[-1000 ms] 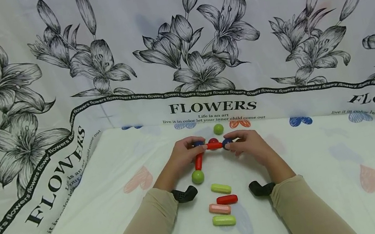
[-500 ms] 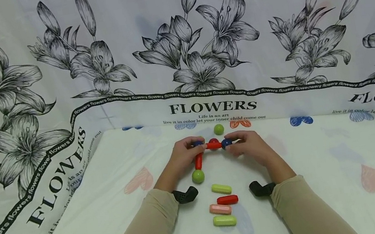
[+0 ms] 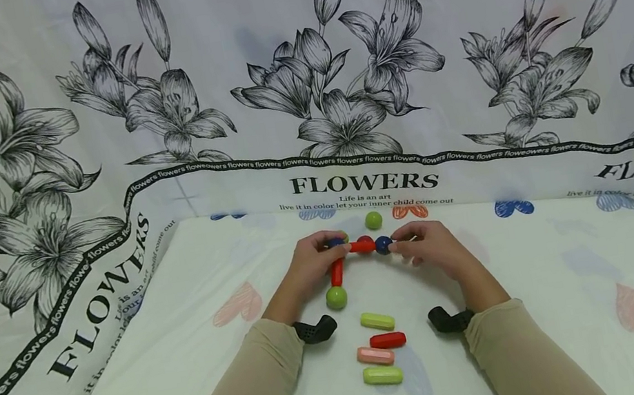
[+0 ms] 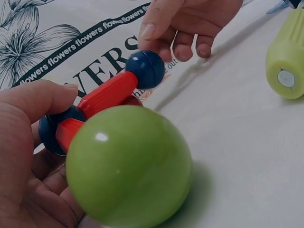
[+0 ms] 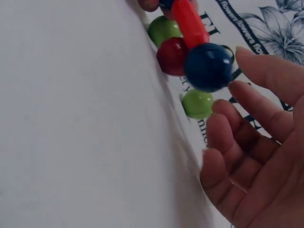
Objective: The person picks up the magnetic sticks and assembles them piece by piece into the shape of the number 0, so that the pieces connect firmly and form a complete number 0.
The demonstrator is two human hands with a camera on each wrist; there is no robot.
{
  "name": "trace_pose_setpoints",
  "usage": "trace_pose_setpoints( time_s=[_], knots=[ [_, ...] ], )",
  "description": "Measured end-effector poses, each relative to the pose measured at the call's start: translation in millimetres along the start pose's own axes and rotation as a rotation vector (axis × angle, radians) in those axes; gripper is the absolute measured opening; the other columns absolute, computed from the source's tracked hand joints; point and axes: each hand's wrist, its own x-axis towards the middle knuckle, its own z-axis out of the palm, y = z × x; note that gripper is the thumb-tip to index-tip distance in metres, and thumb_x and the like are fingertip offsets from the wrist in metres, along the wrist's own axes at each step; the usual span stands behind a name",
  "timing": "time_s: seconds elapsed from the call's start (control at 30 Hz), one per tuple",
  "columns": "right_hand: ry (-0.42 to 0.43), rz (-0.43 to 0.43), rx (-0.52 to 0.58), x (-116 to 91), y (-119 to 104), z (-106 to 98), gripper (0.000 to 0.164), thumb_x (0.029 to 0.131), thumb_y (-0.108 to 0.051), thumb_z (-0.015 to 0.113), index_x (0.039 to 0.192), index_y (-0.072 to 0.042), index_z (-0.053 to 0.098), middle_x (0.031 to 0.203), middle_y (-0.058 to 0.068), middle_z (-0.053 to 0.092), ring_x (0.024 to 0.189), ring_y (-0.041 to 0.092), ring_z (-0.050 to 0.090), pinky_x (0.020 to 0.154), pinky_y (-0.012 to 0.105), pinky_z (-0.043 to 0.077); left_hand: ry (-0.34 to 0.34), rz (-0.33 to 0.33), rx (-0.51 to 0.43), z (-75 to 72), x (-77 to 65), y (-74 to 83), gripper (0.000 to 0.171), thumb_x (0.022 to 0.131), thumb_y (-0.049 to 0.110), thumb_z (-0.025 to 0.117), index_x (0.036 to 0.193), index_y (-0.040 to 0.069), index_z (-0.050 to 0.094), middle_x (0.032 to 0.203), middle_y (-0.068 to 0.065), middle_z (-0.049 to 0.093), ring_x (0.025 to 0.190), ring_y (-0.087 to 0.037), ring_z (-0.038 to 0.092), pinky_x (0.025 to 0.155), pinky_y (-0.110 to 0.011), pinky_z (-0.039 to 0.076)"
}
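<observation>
**Holding ball-and-rod piece in left hand, right hand loose**

Piece point(image 3: 337, 274) sits centre, between hands: two red rods meeting at the left blue ball point(image 4: 49, 129), near green ball point(image 3: 336, 297) and right blue ball point(image 3: 384, 245) on the ends. Left hand point(image 3: 309, 260) pinches left blue ball. Right hand point(image 3: 427, 243): fingers relaxed, tips at right blue ball, contact unclear. Forearms angle inward from near side. Beyond: red ball point(image 3: 365, 240), far green ball point(image 3: 373, 219). Nearer: four loose rods point(image 3: 388, 340).

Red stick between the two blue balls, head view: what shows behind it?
A red ball, with a green ball farther back. The red stick hides part of the red ball.
</observation>
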Motion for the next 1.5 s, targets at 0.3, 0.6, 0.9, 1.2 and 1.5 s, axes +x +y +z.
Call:
trace_pose_setpoints(
  time_s=[0.3,0.6,0.9,1.2,1.5],
  knots=[
    [-0.198,-0.011,-0.188,-6.5,-12.6,3.8,0.029,0.081,-0.044,0.077,0.085,-0.015,0.074,0.072,0.001,0.062,0.065,0.018,0.052,0.056,0.028,0.042,0.009,-0.007,0.004,0.5,1.7,-1.1,0.027,0.085,0.026,0.075,0.111,0.02,0.073,0.108,-0.001,0.068,0.093,-0.018,0.06,0.077,-0.027,0.047],
    [-0.507,-0.175,-0.312,-13.4,-20.6,29.0,0.015,0.082,-0.036,0.078,0.089,-0.022,0.075,0.069,-0.003,0.063,0.066,0.013,0.055,0.061,0.029,0.044,-0.055,-0.016,0.044,0.9,-0.3,-2.0,0.035,0.086,0.03,0.075,0.118,0.017,0.071,0.106,0.0,0.069,0.09,-0.018,0.059,0.07,-0.027,0.047],
    [-0.575,-0.178,-0.441,-24.4,-36.4,41.7,0.011,0.078,-0.032,0.08,0.08,-0.024,0.073,0.074,-0.005,0.063,0.072,0.013,0.055,0.066,0.03,0.044,-0.065,0.01,0.077,0.0,0.2,-1.0,0.035,0.087,0.029,0.074,0.118,0.014,0.07,0.106,0.0,0.069,0.09,-0.018,0.057,0.07,-0.027,0.047],
    [-0.611,-0.135,-0.479,-31.6,-49.4,58.7,0.013,0.078,-0.034,0.08,0.076,-0.024,0.071,0.073,-0.005,0.062,0.074,0.013,0.055,0.065,0.029,0.043,-0.071,0.026,0.087,-1.5,0.5,-2.3,0.033,0.088,0.028,0.073,0.118,0.014,0.07,0.106,0.0,0.068,0.089,-0.017,0.055,0.069,-0.025,0.046],
    [-0.55,-0.165,-0.506,-39.2,-51.4,68.9,0.011,0.078,-0.027,0.078,0.075,-0.022,0.068,0.068,-0.006,0.059,0.067,0.011,0.054,0.06,0.028,0.042,-0.063,0.027,0.08,1.0,1.3,-4.1,0.033,0.087,0.028,0.074,0.117,0.014,0.071,0.106,0.0,0.068,0.09,-0.019,0.055,0.07,-0.026,0.045]
  ],
)
